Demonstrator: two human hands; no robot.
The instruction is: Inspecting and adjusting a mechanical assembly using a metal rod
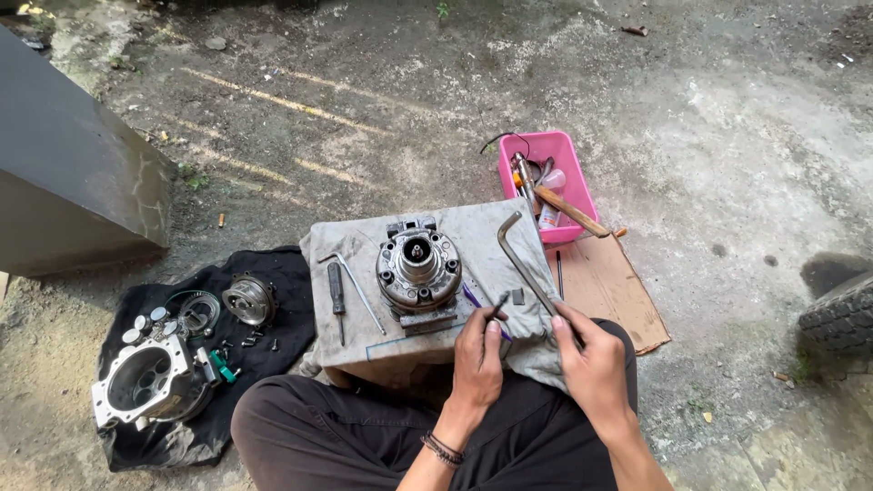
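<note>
Seated on the ground behind a low bench draped with a grey cloth. Left hand closed, pinching a thin dark tool between fingertips, tip angled up toward the round metal engine part sitting upright in the middle of the cloth. Right hand closed over the lower end of a long bent steel wrench, its hooked end lying up near the far right corner of the bench. A purple-handled tool lying just beside the left hand. Left of the engine part, a black-handled screwdriver and a thin L-shaped key, both flat on the cloth. Beyond the bench, a pink tray holding a wooden-handled tool and small bits. A sheet of cardboard on the ground at the right. On the left, a black cloth spread on the ground, carrying a metal housing, a round rotor and loose bolts. A tyre at the far right edge.
</note>
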